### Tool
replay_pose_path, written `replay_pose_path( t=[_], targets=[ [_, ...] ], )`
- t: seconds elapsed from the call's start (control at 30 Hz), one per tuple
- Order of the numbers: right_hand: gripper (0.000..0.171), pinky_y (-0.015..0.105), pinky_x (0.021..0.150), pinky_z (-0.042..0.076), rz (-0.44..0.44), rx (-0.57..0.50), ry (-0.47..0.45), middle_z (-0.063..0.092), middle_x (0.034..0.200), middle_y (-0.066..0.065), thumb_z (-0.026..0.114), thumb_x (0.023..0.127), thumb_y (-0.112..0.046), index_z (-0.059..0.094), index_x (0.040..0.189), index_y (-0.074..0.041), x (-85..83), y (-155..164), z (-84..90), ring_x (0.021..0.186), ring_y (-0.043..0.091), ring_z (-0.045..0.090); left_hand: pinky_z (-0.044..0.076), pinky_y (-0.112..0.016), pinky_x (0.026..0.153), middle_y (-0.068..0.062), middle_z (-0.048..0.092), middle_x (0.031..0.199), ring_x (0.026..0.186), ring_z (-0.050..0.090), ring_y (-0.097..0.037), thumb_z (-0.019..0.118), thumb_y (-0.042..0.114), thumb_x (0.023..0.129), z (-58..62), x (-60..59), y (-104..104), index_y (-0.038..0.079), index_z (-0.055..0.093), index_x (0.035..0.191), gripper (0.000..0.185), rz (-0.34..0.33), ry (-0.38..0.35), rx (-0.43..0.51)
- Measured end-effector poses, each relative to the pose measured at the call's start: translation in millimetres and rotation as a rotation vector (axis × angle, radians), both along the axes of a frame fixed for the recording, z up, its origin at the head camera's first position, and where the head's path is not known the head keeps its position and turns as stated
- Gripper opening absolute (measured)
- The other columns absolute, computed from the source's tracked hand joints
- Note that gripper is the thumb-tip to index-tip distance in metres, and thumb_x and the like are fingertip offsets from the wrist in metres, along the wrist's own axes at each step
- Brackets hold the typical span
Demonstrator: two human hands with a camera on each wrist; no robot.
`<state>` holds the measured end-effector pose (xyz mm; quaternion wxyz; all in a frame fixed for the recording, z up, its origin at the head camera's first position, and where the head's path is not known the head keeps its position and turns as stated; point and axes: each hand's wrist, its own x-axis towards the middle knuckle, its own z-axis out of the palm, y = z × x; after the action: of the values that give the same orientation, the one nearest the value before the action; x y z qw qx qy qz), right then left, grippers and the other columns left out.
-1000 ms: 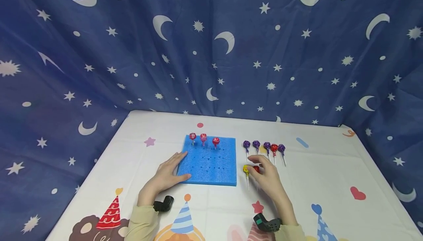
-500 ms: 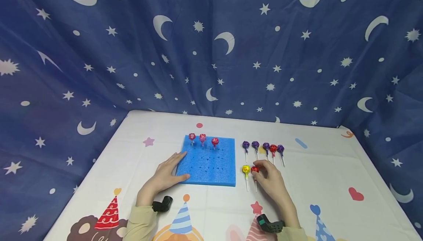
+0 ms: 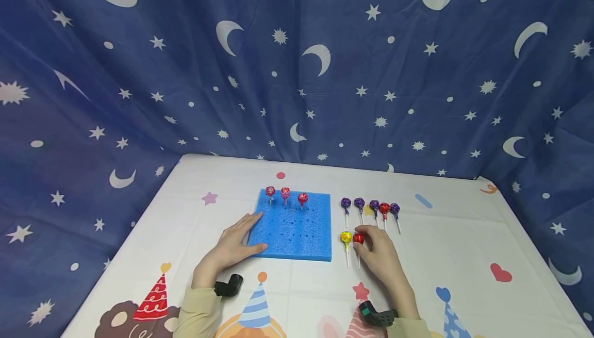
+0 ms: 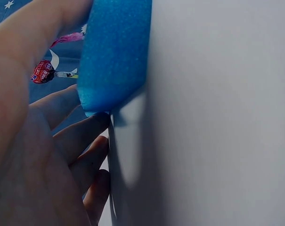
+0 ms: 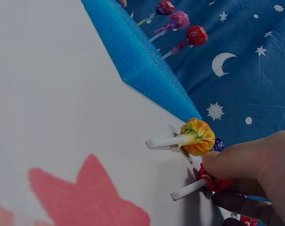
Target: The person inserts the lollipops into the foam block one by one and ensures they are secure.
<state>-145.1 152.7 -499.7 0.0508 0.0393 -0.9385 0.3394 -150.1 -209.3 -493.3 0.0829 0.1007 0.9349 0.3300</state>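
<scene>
Right wrist view shows what the head camera half hides: the right hand point(image 3: 381, 255) pinching the round, red-wrapped lollipop point(image 3: 358, 238) between thumb and fingers, its white stick clear. Just beside it lies a round, yellow-wrapped lollipop point(image 3: 345, 237). From the left wrist, I see the thick side of a square blue foam board point(image 3: 297, 245); the left hand point(image 3: 234, 242) rests against it, fingers extended and spread. Only the head view takes in the whole row of five lollipops point(image 3: 374, 205), four purple and one red, beyond the right hand. Three red and pink lollipops point(image 3: 285, 192) stand in holes along the board's far side.

White cloth printed with party hats covers the tabletop point(image 3: 464, 224); a dark blue moon-and-star curtain point(image 3: 297, 70) hangs behind. Pale sleeves point(image 3: 199, 309) are cut off below. Whether the pinched lollipop touches the cloth, I cannot tell.
</scene>
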Motion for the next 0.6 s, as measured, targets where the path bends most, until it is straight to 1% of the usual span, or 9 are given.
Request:
replay_pose_path(
  t=[0.13,0.37,0.6],
  targets=[
    [0.033,0.052,0.102,0.044,-0.003,0.024,0.018,0.065,0.120,0.012,0.073,0.083,-0.016,0.065,0.114,-0.008,0.4,-0.7,-0.4,0.115,0.032,0.056,0.016,-0.066,0.114,-0.012,0.030,0.158,0.148,0.020,-0.036,0.068,0.048,0.083,0.0,-0.5,0.4,0.019,0.030,0.152,0.084,-0.002,0.002,-0.009],
    [0.031,0.048,0.096,0.048,-0.013,0.028,0.017,0.066,0.117,0.010,0.072,0.084,-0.016,0.066,0.114,-0.010,-0.1,-2.8,0.9,0.107,0.027,0.057,0.016,-0.066,0.114,-0.013,0.029,0.158,0.149,0.019,-0.036,0.068,0.048,0.084,2.4,0.0,-0.1,0.019,0.030,0.152,0.084,0.000,-0.001,-0.007],
    [0.030,0.047,0.097,0.049,-0.026,0.018,-0.008,0.065,0.117,0.009,0.072,0.085,-0.015,0.065,0.114,-0.010,-0.5,-4.0,1.4,0.109,0.026,0.058,0.016,-0.066,0.113,-0.013,0.030,0.158,0.148,0.020,-0.036,0.068,0.047,0.084,3.7,0.7,0.0,0.019,0.030,0.152,0.083,-0.001,0.001,-0.011]
  ],
)
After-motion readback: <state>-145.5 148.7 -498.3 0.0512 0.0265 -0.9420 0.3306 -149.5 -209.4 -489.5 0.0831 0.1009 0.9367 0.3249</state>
